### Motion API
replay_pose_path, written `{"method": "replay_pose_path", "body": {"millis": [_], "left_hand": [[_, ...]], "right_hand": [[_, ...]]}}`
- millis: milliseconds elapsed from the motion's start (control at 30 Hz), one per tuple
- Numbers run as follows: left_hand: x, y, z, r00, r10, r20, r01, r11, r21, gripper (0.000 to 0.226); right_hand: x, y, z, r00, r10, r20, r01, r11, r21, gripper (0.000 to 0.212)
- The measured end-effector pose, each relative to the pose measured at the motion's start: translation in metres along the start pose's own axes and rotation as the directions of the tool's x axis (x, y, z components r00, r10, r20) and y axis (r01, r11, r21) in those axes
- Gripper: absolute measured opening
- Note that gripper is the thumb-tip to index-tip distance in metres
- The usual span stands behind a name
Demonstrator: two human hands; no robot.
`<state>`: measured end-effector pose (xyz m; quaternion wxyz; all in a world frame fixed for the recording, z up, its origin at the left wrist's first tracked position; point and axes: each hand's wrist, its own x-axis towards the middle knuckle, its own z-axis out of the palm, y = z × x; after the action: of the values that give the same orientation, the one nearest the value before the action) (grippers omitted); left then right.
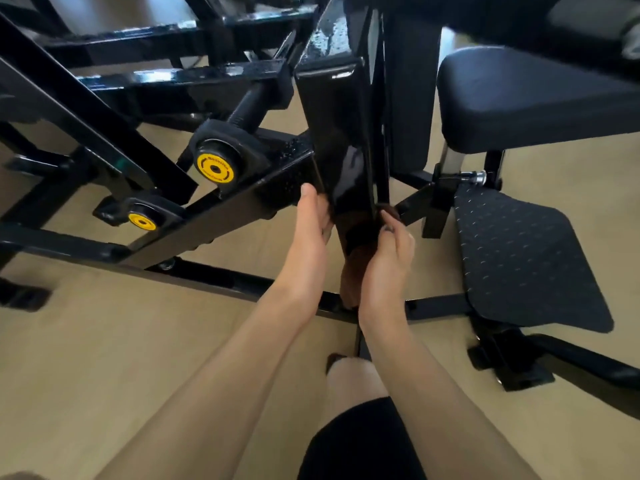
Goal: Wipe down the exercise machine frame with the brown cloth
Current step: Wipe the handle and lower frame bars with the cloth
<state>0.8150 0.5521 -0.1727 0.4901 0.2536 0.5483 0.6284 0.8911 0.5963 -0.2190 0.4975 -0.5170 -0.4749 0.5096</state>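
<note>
Black, glossy steel makes up the exercise machine frame (341, 140), which fills the upper half of the picture; its wide upright post runs down the centre, and water droplets can be seen on its upper face. A black padded seat (526, 98) is seen at the upper right, with a dark studded foot plate (526, 261) below it, all standing on a tan floor (104, 341).

At the centre, the foot of the post is flanked by both hands. The left hand (308, 233) is laid against the post's left edge with straight fingers and nothing held. The right hand (384, 258) is curled at the right edge, and the brown cloth (353, 271), dark and partly hidden, appears to be gripped in it against the post's base.

A slip could be caused by the wet gloss, and fingers could be caught at the narrow gap beside the post; streaks may be left if the droplets above are missed.

Two round yellow end caps (214, 168) at the centre left carry black lettering, too blurred to be read.
</note>
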Motion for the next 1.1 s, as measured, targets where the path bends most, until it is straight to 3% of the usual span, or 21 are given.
{"method": "replay_pose_path", "body": {"millis": [133,233,367,467,567,700,767,833,867,933,1000,1100], "left_hand": [[-0.002,-0.002,-0.007,0.992,0.037,0.119,-0.037,0.999,-0.005,0.062],[0.003,-0.004,-0.017,0.986,0.039,0.159,-0.036,0.999,-0.018,0.061],[0.009,-0.012,-0.022,0.975,0.092,0.204,-0.098,0.995,0.021,0.061],[0.015,-0.021,-0.024,0.972,0.099,0.212,-0.110,0.993,0.039,0.057],[0.024,-0.032,-0.035,0.948,0.219,0.231,-0.250,0.962,0.114,0.046],[0.044,-0.060,-0.061,0.943,0.185,0.277,-0.254,0.937,0.240,0.048],[0.051,-0.088,-0.082,0.967,0.085,0.241,-0.174,0.909,0.379,0.051],[0.056,-0.119,-0.112,0.973,-0.013,0.231,-0.131,0.791,0.597,0.058],[0.058,-0.134,-0.129,0.969,-0.050,0.242,-0.150,0.661,0.735,0.065],[0.068,-0.157,-0.155,0.962,-0.097,0.254,-0.214,0.304,0.928,0.079],[0.076,-0.175,-0.169,0.952,-0.145,0.271,-0.271,0.017,0.962,0.087],[0.088,-0.188,-0.172,0.937,-0.194,0.291,-0.326,-0.185,0.927,0.090]], "right_hand": [[-0.006,-0.014,0.016,0.934,-0.356,-0.039,0.353,0.934,-0.057,0.027],[0.000,0.014,0.015,0.879,-0.468,-0.090,0.444,0.873,-0.199,0.028],[0.008,0.077,0.010,0.912,-0.282,-0.297,0.258,0.959,-0.119,0.027],[0.016,0.117,0.005,0.897,-0.096,-0.432,0.072,0.995,-0.072,0.028],[0.019,0.142,-0.002,0.868,0.008,-0.497,-0.034,0.999,-0.042,0.031],[0.025,0.152,-0.004,0.810,0.158,-0.564,-0.149,0.987,0.062,0.034],[0.026,0.145,0.000,0.800,0.172,-0.574,-0.148,0.985,0.089,0.028],[0.019,0.133,0.009,0.808,0.109,-0.579,-0.082,0.994,0.072,0.024],[0.013,0.127,0.014,0.812,0.041,-0.582,-0.019,0.999,0.044,0.024],[0.003,0.113,0.025,0.822,-0.124,-0.555,0.154,0.988,0.008,0.023],[-0.001,0.098,0.035,0.815,-0.270,-0.512,0.310,0.951,-0.009,0.023],[0.002,0.093,0.041,0.730,-0.480,-0.486,0.458,0.872,-0.173,0.029]]}}
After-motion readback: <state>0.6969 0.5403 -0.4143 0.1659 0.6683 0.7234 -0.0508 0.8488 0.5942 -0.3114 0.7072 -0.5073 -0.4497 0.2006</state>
